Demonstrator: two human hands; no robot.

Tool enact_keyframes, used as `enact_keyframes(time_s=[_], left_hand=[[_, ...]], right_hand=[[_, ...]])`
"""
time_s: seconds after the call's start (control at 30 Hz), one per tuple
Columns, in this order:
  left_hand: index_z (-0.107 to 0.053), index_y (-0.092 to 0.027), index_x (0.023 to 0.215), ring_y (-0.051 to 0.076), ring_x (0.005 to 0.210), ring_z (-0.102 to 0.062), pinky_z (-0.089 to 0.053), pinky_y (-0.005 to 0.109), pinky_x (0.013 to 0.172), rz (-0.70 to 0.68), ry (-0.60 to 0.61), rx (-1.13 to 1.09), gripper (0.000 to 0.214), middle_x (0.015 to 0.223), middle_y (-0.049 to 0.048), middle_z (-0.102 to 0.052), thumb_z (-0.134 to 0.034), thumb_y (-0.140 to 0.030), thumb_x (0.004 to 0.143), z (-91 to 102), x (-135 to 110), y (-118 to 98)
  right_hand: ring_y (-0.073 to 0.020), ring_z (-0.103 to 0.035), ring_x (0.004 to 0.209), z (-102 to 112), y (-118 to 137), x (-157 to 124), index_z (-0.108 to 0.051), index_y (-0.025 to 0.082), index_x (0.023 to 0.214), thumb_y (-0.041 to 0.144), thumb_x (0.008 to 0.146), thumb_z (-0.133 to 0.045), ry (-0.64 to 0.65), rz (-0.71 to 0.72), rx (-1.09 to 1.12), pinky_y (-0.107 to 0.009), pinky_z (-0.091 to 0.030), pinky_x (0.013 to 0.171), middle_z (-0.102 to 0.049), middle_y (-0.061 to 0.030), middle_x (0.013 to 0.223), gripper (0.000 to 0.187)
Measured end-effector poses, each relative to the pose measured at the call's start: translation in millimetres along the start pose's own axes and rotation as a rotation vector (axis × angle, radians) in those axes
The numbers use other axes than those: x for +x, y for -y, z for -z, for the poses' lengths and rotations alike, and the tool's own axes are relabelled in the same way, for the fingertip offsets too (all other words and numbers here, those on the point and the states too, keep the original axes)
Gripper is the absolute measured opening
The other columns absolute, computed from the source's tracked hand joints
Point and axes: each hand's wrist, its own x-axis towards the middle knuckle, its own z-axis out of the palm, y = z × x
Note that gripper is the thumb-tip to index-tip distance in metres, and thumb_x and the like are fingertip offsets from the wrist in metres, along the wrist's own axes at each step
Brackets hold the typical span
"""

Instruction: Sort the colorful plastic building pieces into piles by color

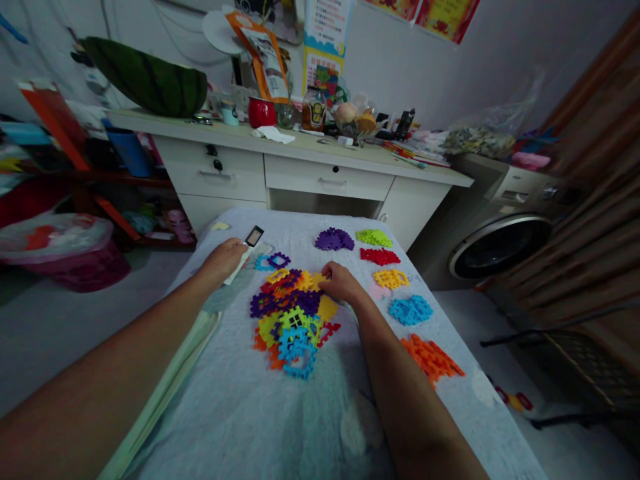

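Observation:
A mixed pile of flat, notched plastic building pieces [280, 313] lies on the cloth-covered surface in purple, yellow, green, blue, orange and red. At its upper right edge my right hand [341, 283] has its fingers closed on a yellow building piece [317, 281]. My left hand [226, 257] is closed beside a pale, flat strip [237, 268]; what its fingers grip is hard to make out. Just beyond those fingers is a small black-framed rectangle [255, 235]. Between the hands lie a purple piece [279, 260] and a light blue piece [263, 263].
Along the right side sit sorted heaps: purple [334, 239], green [374, 237], red [380, 256], yellow [391, 279], blue [411, 310] and orange [431, 358]. A white desk [310, 147] bearing a cut watermelon [145, 79] stands beyond. A washing machine [480, 213] is at right.

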Motion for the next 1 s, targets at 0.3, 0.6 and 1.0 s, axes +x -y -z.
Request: enact_keyframes(time_s=[0.3, 0.6, 1.0], left_hand=[[-0.056, -0.020, 0.082, 0.018, 0.059, -0.056, -0.036, 0.027, 0.053, -0.051, -0.059, 0.219, 0.020, 0.067, 0.0012, -0.061, -0.047, -0.038, 0.079, 2.6, 3, 2], [-0.053, -0.019, 0.090, 0.013, 0.057, -0.056, -0.044, 0.022, 0.050, -0.119, -0.089, -0.236, 0.019, 0.076, 0.0010, -0.062, -0.046, -0.034, 0.081, -3.1, -9, -13], [-0.054, -0.018, 0.099, 0.011, 0.055, -0.055, -0.046, 0.021, 0.051, -0.175, -0.168, -0.415, 0.027, 0.077, 0.0003, -0.063, -0.048, -0.036, 0.081, -9.1, -16, -16]], right_hand=[[-0.0087, -0.044, 0.058, 56, -2, -7, -0.055, 0.019, 0.085, 0.014, 0.067, -0.058, -0.043, 0.070, 0.258, -0.021, -0.032, 0.054, -0.048, 0.0073, 0.065, 0.019], [-0.0085, -0.048, 0.053, 134, -80, -32, -0.057, 0.017, 0.080, 0.014, 0.067, -0.060, -0.274, -0.304, 0.289, -0.019, -0.034, 0.049, -0.052, 0.0048, 0.061, 0.014], [-0.0108, -0.057, 0.057, 125, -114, -33, -0.062, 0.015, 0.081, 0.012, 0.073, -0.060, -0.359, -0.495, 0.151, -0.019, -0.040, 0.052, -0.061, -0.0003, 0.066, 0.010]])
